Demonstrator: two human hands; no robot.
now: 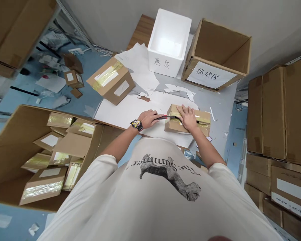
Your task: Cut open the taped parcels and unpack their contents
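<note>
Grips a red-and-black cutting tool (162, 117) in a closed left hand (147, 119) while steadying the taped carton (176, 127), on the near side of the table (223, 100), under a spread right hand (188, 118), ideally cutting shallow along the seam (202, 123), fingertips (184, 108) well clear.

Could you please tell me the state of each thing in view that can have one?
Left hand: closed on the tool
Tool: held, extending over the small carton
Right hand: spread on the small carton
Small carton: taped; extent of cutting unclear
Left tabletop carton: taped shut
White foam box: open
Labelled cardboard box: open
Large floor carton: open, holding taped parcels
Wristwatch: strapped on
</note>
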